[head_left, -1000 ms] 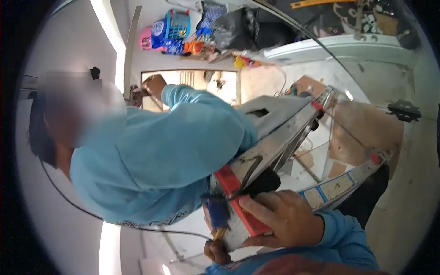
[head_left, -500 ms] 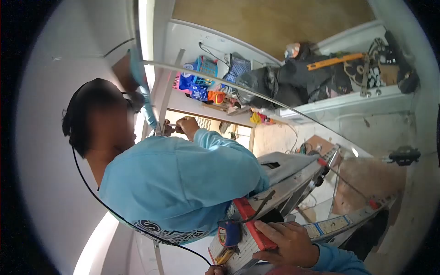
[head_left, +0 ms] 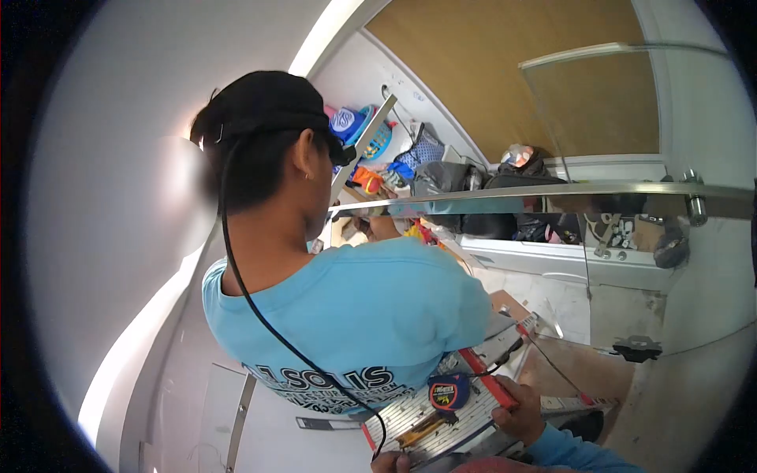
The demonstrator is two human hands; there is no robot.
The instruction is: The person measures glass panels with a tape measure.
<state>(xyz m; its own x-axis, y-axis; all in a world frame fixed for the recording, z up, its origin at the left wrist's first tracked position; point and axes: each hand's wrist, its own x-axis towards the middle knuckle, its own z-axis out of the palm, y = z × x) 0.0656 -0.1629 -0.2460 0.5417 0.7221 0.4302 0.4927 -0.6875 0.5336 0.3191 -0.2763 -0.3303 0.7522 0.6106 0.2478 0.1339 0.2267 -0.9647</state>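
My right hand, in a blue sleeve, is closed around the red edge of a stepladder top at the bottom of the view. Part of my left hand shows at the bottom edge, its fingers curled at the ladder top's near corner, beside a black cable. On the ladder top lie a blue and black tape measure and a yellow-handled tool whose kind I cannot make out. Just beyond, a co-worker in a light blue shirt and black cap faces away; their hands are mostly hidden.
A long metal-edged glass panel crosses the view beyond the co-worker. Behind it, bags, a blue basket and other items lie along a ledge. A red-tipped rod runs beside the ladder at the right.
My view has shifted, and the co-worker has turned their head away, with the raised arm no longer showing. My right hand now wraps more tightly round the red edge. The glass panel appears more level.
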